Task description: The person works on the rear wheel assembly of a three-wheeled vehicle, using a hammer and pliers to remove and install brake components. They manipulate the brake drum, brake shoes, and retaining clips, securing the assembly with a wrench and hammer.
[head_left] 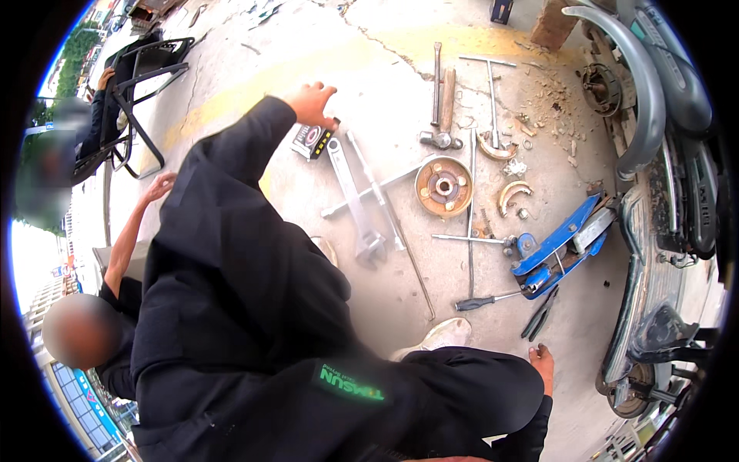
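My left hand (312, 103) reaches far forward in a black sleeve, fingers apart, just above a small black box with a red and white label (311, 142) on the concrete. Its fingertips are at the box's far edge; contact is unclear. Beside the box lie a large adjustable wrench (356, 206) and a cross wheel wrench (382, 192). My right hand (541, 362) rests low at the end of a black sleeve, near pliers (539, 314), with nothing in it.
A rusty brake drum (444, 186), hammer (440, 115), curved brake shoes (513, 192), screwdriver (485, 301) and blue jack (562, 245) lie on the ground. A scooter (662, 154) stands at right. Another person's hand (158, 185) and a folding chair (146, 85) are at left.
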`<state>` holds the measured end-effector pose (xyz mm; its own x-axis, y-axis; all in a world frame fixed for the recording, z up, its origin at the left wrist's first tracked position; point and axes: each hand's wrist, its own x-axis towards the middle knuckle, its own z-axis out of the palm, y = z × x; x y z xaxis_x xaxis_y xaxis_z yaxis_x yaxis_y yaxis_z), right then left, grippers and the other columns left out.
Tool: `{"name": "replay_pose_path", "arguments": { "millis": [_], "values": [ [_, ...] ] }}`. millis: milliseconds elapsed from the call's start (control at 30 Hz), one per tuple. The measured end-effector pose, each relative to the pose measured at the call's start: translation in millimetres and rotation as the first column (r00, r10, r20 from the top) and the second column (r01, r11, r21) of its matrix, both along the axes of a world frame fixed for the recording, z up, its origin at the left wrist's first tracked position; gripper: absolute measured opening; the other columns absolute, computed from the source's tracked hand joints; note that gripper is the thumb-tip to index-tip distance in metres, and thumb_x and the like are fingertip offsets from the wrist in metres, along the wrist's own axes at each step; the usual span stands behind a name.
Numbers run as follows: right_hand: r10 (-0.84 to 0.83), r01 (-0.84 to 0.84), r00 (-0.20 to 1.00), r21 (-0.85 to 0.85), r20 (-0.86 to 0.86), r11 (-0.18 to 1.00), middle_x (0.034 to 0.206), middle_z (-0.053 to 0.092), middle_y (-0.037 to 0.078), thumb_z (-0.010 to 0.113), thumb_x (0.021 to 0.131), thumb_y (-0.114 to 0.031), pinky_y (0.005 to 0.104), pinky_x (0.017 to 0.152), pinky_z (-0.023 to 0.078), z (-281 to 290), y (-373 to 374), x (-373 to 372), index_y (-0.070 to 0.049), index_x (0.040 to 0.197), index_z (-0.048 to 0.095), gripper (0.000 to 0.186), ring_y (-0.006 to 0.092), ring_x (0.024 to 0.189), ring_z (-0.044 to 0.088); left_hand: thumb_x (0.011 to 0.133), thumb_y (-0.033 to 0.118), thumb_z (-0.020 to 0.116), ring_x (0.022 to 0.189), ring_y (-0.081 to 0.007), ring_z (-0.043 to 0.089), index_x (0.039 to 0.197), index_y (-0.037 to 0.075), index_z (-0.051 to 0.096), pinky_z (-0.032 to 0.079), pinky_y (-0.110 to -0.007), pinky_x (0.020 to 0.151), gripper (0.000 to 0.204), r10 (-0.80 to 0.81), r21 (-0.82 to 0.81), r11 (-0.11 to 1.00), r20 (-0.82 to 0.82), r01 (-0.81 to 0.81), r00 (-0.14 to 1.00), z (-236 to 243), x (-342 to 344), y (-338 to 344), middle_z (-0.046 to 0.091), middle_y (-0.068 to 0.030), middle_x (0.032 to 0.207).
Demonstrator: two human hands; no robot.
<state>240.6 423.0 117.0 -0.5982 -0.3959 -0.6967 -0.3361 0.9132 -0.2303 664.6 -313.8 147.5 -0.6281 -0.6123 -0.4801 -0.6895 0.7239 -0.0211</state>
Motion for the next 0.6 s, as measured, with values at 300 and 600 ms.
{"name": "replay_pose_path", "arguments": {
  "millis": [300, 600],
  "values": [
    [-0.097, 0.089, 0.994, 0.12, 0.059, 0.989, 0.085, 0.069, 0.01, 0.065, 0.087, -0.02, 0.0338, 0.07, 0.052, 151.0, 76.9, 137.4, 0.0, 0.112, 0.064, 0.032, 0.0197, 0.075, 0.064, 0.07, 0.021, 0.077, 0.137, -0.0468, 0.03, 0.15, 0.025, 0.031, 0.045, -0.064, 0.094, 0.092, 0.184, 0.031, 0.983, -0.209, -0.182, 0.96, -148.1, 108.5, 62.0, 0.022, -0.0225, 0.154],
    [-0.398, 0.367, 0.914, -0.258, -0.075, 0.894, 0.092, 0.066, 0.007, 0.055, 0.093, -0.009, 0.0259, 0.063, 0.049, 269.5, -49.1, 185.3, 0.007, 0.117, 0.059, 0.03, 0.0139, 0.074, 0.065, 0.074, 0.036, 0.074, 0.144, -0.0523, 0.014, 0.142, 0.035, 0.043, 0.04, -0.066, 0.101, 0.074, 0.293, 0.156, 0.942, 0.05, -0.297, 0.955, -99.5, 118.8, -18.9, 0.01, -0.0148, 0.162]
  ]
}}
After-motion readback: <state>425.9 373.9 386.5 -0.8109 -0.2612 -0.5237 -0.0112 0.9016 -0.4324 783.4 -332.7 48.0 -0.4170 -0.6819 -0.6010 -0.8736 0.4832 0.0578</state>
